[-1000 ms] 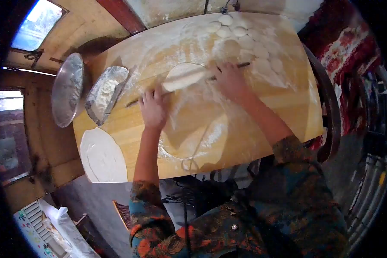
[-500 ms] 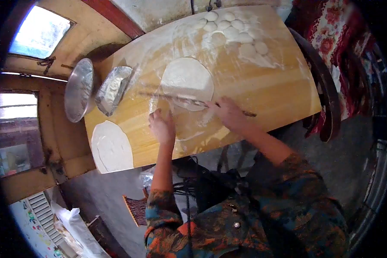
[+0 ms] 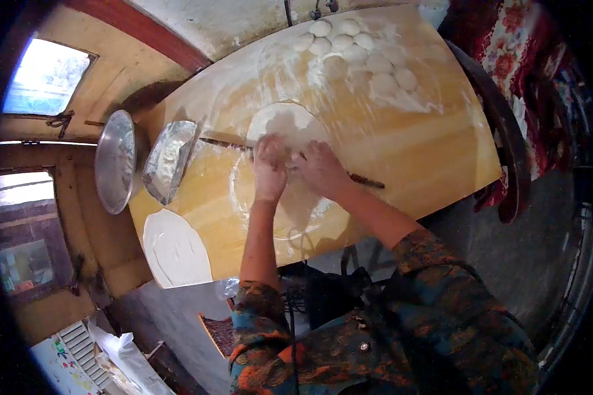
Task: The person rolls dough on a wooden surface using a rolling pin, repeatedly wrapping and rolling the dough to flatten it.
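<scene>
Both my hands are close together over a thin, dark rolling pin [image 3: 367, 181] that lies slantwise across the near part of a round dough sheet [image 3: 303, 122]. My left hand [image 3: 270, 170] has its fingers curled over the pin's middle. Just to the right, my right hand [image 3: 321, 170] is closed on the pin as well. The pin's two ends stick out past the hands. My hands hide the sheet's near edge. Flour marks a ring on the wooden board [image 3: 435, 155] in front of me.
Several floured dough balls [image 3: 379, 64] sit at the board's far right. A flour-filled open packet [image 3: 170, 158] and a metal bowl [image 3: 116, 161] stand at the left. Another flattened dough sheet [image 3: 176, 250] lies at the near left corner. Patterned red cloth [image 3: 507, 39] hangs at the right.
My left hand has moved up and right onto the rolling pin. My right hand has slid left along it, towards the middle. The view has shifted slightly.
</scene>
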`<control>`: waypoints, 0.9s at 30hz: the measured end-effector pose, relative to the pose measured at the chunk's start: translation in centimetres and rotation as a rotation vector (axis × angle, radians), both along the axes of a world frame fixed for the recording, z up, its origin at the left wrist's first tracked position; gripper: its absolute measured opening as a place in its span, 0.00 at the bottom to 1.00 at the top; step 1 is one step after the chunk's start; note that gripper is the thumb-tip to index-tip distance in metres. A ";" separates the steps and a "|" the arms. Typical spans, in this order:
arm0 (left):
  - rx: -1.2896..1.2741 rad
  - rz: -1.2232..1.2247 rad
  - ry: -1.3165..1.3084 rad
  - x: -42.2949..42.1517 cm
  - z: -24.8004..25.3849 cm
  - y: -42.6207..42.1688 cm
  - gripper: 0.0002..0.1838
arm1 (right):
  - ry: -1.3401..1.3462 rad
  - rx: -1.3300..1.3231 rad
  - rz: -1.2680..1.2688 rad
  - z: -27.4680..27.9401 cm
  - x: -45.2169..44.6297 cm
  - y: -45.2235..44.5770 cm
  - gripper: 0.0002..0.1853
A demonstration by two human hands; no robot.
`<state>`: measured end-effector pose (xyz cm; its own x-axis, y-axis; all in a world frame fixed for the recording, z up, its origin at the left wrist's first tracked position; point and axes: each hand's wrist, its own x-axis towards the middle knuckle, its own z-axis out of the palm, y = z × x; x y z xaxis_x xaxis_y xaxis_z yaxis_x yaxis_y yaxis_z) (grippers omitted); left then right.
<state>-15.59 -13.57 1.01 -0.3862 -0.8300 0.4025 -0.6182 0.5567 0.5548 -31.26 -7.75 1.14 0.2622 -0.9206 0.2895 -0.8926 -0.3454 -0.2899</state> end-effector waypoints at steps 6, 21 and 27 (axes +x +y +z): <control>0.118 -0.113 -0.401 2.3 2.6 5.6 0.18 | 0.004 0.059 0.223 -0.4 -3.7 2.3 0.20; 0.112 0.020 -0.226 3.0 4.8 12.3 0.27 | 0.078 0.192 0.056 2.7 -0.8 4.9 0.36; 0.230 -0.026 -0.409 0.9 1.7 12.9 0.36 | 0.138 0.234 0.155 0.2 -2.5 6.4 0.35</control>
<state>-14.66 -0.71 2.70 -0.4963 -0.8679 0.0199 -0.7995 0.4658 0.3792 -33.76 -1.32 1.32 0.4271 -0.9038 0.0260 -0.8708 -0.4189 -0.2572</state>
